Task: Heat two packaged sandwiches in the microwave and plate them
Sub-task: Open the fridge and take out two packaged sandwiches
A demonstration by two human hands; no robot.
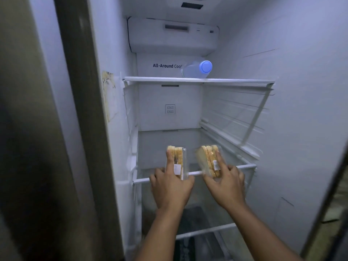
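both hands are inside the open fridge, each holding one packaged sandwich above the front rail of the glass shelf (244,166); the left hand (170,187) wraps the left sandwich (178,159), index finger up its side; the right hand (225,184) pinches the right sandwich (208,160), which tilts; these look light, with soft bread under thin, slick film that would crush if squeezed, so holding by the flat sides seems best; side walls stand near, a bottle (197,69) lies on the shelf well above; open room is toward the person.
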